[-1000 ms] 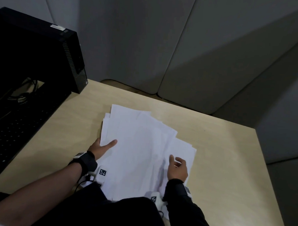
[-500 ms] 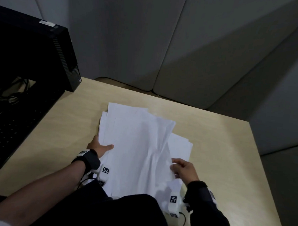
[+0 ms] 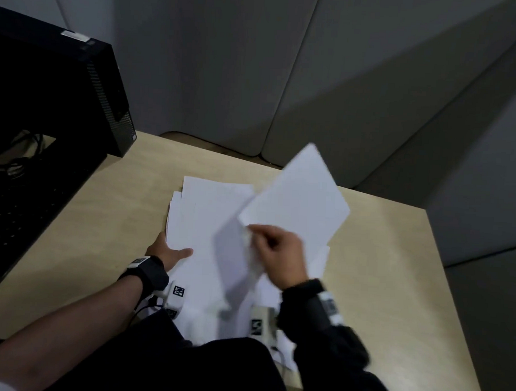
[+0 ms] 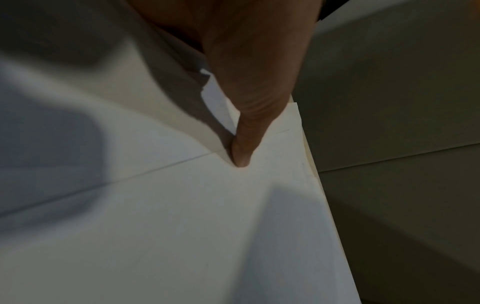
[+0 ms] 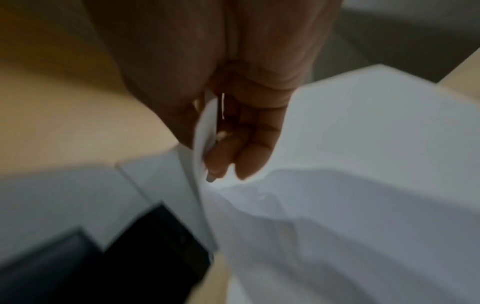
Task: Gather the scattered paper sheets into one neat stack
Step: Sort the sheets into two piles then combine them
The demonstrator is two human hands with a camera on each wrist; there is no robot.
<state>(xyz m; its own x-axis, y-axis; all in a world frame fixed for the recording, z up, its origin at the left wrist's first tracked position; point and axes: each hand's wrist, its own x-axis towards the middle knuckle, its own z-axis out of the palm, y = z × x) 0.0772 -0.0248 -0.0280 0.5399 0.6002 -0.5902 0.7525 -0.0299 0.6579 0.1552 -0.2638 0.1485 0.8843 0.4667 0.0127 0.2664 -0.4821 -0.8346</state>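
Note:
A loose pile of white paper sheets (image 3: 208, 222) lies on the beige desk (image 3: 389, 283). My left hand (image 3: 171, 250) holds the pile's left edge. Its thumb (image 4: 241, 152) presses on the top sheet (image 4: 182, 226), and its other fingers are hidden under the paper. My right hand (image 3: 258, 236) is raised over the pile and pinches a lifted sheet (image 3: 298, 203) by its near corner. The sheet tilts up and away to the right. In the right wrist view the fingers (image 5: 223, 160) curl round the sheet's bent edge (image 5: 363, 185). More sheets lie beneath, towards my body.
A black computer tower (image 3: 63, 92) stands at the desk's back left, with a black keyboard (image 3: 13, 214) and cables in front of it. Grey wall panels (image 3: 256, 77) close the back. The desk's right edge (image 3: 442, 277) drops off to the floor.
My right hand has gone from resting on the pile's right side to pinching a sheet and lifting it up. The left hand has stayed at the left edge.

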